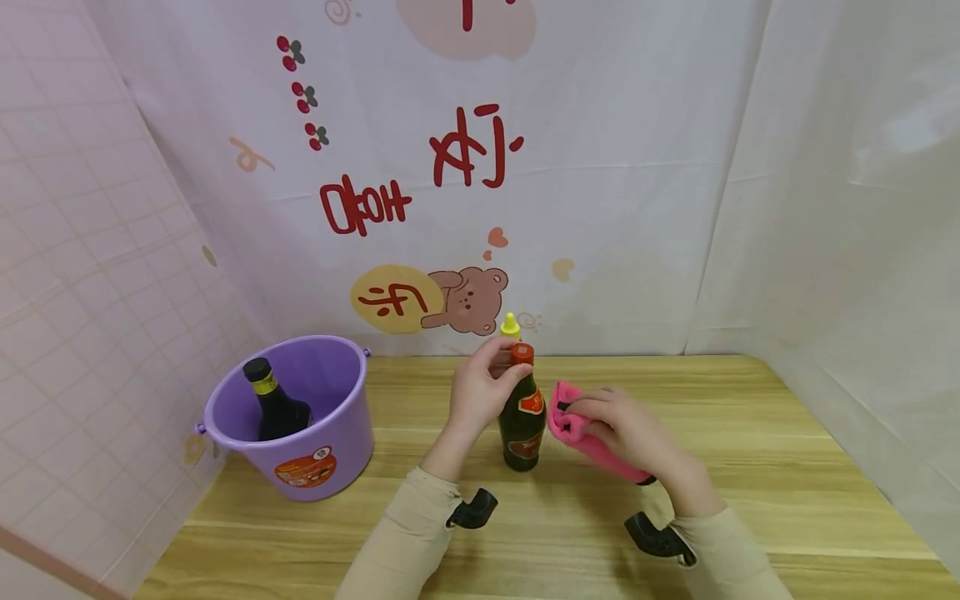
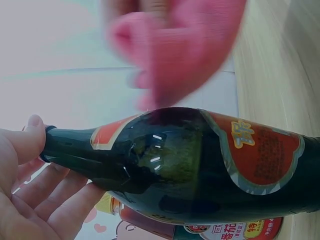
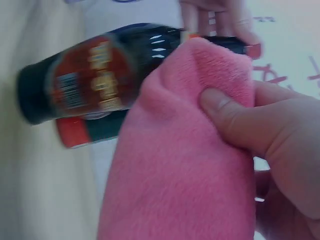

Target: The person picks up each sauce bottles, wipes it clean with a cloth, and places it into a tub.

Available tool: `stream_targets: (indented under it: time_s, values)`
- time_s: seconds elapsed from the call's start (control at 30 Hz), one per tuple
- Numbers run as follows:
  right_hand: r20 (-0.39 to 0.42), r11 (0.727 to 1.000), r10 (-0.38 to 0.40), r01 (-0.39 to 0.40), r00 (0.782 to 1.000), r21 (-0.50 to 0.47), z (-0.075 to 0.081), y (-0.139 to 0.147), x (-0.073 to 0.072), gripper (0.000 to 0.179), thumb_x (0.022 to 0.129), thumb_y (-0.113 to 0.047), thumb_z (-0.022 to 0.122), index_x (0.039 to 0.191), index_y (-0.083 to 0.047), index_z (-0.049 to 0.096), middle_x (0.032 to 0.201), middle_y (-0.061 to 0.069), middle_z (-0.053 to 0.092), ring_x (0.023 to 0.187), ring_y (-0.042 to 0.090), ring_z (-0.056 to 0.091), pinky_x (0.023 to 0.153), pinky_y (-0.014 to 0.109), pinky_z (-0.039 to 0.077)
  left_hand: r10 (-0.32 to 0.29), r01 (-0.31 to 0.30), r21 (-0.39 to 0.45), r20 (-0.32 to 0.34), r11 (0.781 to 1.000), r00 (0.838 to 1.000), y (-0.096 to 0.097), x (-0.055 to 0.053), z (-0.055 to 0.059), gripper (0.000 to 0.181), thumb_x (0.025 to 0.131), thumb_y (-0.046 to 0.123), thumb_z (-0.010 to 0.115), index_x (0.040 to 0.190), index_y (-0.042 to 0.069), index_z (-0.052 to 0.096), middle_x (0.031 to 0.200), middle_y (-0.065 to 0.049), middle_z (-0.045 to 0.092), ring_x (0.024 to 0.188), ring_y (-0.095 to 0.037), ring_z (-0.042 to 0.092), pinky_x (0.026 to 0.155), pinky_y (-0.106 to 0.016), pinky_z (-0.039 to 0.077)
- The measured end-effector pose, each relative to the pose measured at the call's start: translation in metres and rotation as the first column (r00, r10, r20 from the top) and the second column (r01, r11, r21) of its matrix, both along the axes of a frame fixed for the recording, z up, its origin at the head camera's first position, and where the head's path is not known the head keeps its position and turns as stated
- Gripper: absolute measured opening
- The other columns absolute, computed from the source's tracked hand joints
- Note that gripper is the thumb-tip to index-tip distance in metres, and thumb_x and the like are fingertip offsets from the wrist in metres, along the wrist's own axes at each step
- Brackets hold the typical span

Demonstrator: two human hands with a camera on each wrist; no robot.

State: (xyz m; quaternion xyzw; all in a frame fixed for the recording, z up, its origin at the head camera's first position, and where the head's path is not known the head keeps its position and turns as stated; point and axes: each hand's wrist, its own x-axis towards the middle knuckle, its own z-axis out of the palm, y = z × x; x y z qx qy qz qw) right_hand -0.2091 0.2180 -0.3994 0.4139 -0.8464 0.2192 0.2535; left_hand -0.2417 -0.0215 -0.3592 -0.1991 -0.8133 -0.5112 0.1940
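A dark green glass bottle (image 1: 522, 433) with a red cap and red labels stands upright on the wooden table. My left hand (image 1: 480, 387) grips it at the neck, just under the cap, thumb on one side and fingers on the other. To the right of the bottle, my right hand (image 1: 626, 429) holds a folded pink cloth (image 1: 596, 450), thumb pressed on it in the right wrist view. The cloth (image 2: 190, 50) appears blurred beside the bottle's shoulder in the left wrist view; whether they touch I cannot tell. Behind stands a yellow-capped sauce bottle (image 1: 510, 323), mostly hidden.
On the left of the table is a purple bucket (image 1: 352, 446) with a dark, black-capped bottle (image 1: 277, 408) leaning inside. A printed white curtain (image 1: 615, 208) hangs behind the table's back edge, and more sheeting covers both sides.
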Motion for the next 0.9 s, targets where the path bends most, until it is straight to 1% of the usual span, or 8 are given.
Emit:
stream_targets:
  time_s: [0.07, 0.2, 0.27, 0.37, 0.47, 0.57, 0.73, 0.9]
  values:
    - [-0.036, 0.999, 0.007, -0.009, 0.999, -0.034, 0.011, -0.001, -0.001, 0.035, 0.074, 0.006, 0.08, 0.105, -0.009, 0.073, 0.108, 0.006, 0.071, 0.098, 0.03, 0.063, 0.082, 0.046, 0.053, 0.0, 0.0, -0.004, 0.0, 1.0, 1.0, 0.0, 0.0, 0.0, 0.032, 0.086, 0.024, 0.079, 0.114, 0.016, 0.067, 0.1, -0.002, 0.075, 0.084, -0.013, 0.07, 0.077, -0.031, 0.056]
    - [-0.103, 0.997, 0.022, -0.029, 0.994, -0.072, 0.03, -0.008, -0.005, 0.038, 0.073, 0.007, 0.08, 0.107, -0.009, 0.073, 0.112, 0.007, 0.07, 0.101, 0.03, 0.062, 0.082, 0.048, 0.053, -0.001, 0.001, -0.011, 0.001, 1.0, 1.0, 0.0, 0.0, 0.0, 0.032, 0.086, 0.023, 0.079, 0.115, 0.015, 0.067, 0.1, -0.003, 0.074, 0.085, -0.014, 0.07, 0.077, -0.03, 0.056]
    - [-0.124, 0.996, 0.025, -0.036, 0.992, -0.083, 0.037, -0.012, -0.006, 0.041, 0.072, 0.007, 0.08, 0.108, -0.01, 0.072, 0.114, 0.008, 0.07, 0.103, 0.031, 0.061, 0.083, 0.048, 0.053, -0.005, 0.005, -0.008, -0.004, 1.0, 1.0, 0.0, 0.0, -0.001, 0.032, 0.086, 0.023, 0.079, 0.115, 0.015, 0.067, 0.101, -0.003, 0.074, 0.085, -0.015, 0.07, 0.077, -0.03, 0.056]
    - [-0.136, 0.995, 0.038, -0.051, 0.99, -0.09, 0.043, -0.019, -0.008, 0.041, 0.073, 0.006, 0.08, 0.11, -0.01, 0.072, 0.116, 0.009, 0.069, 0.105, 0.031, 0.061, 0.084, 0.049, 0.053, -0.014, 0.014, -0.001, -0.015, 1.0, 1.0, -0.001, -0.001, -0.002, 0.032, 0.086, 0.023, 0.079, 0.115, 0.015, 0.067, 0.101, -0.004, 0.074, 0.086, -0.015, 0.07, 0.078, -0.029, 0.056]
    - [-0.134, 0.995, 0.039, -0.051, 0.99, -0.087, 0.044, -0.025, -0.01, 0.038, 0.074, 0.005, 0.08, 0.109, -0.009, 0.073, 0.115, 0.009, 0.07, 0.105, 0.032, 0.061, 0.084, 0.049, 0.053, -0.02, 0.02, 0.003, -0.017, 1.0, 1.0, -0.001, -0.001, -0.003, 0.032, 0.086, 0.024, 0.079, 0.114, 0.015, 0.067, 0.101, -0.003, 0.074, 0.087, -0.014, 0.07, 0.078, -0.028, 0.056]
    - [-0.117, 0.996, 0.028, -0.038, 0.993, -0.084, 0.041, -0.028, -0.012, 0.033, 0.077, 0.003, 0.079, 0.107, -0.01, 0.073, 0.113, 0.009, 0.07, 0.105, 0.032, 0.061, 0.085, 0.049, 0.052, -0.014, 0.014, -0.001, -0.012, 1.0, 1.0, -0.001, -0.001, -0.002, 0.031, 0.086, 0.024, 0.079, 0.114, 0.015, 0.067, 0.101, -0.003, 0.074, 0.087, -0.014, 0.07, 0.078, -0.027, 0.056]
    - [-0.086, 0.997, 0.009, -0.015, 0.996, -0.069, 0.034, -0.029, -0.011, 0.029, 0.079, 0.0, 0.08, 0.105, -0.011, 0.074, 0.111, 0.007, 0.07, 0.103, 0.031, 0.062, 0.085, 0.048, 0.053, -0.005, 0.005, -0.004, -0.011, 1.0, 1.0, 0.0, 0.001, -0.001, 0.032, 0.086, 0.024, 0.079, 0.114, 0.015, 0.067, 0.101, -0.004, 0.074, 0.087, -0.015, 0.07, 0.078, -0.028, 0.056]
    - [-0.039, 0.999, -0.006, 0.004, 0.999, -0.048, 0.024, -0.026, -0.009, 0.028, 0.08, -0.002, 0.08, 0.106, -0.012, 0.075, 0.111, 0.006, 0.071, 0.102, 0.03, 0.062, 0.084, 0.046, 0.054, -0.002, 0.002, -0.009, -0.02, 1.0, 1.0, 0.0, 0.0, -0.001, 0.032, 0.086, 0.025, 0.078, 0.114, 0.016, 0.067, 0.101, -0.004, 0.074, 0.086, -0.015, 0.071, 0.077, -0.029, 0.056]
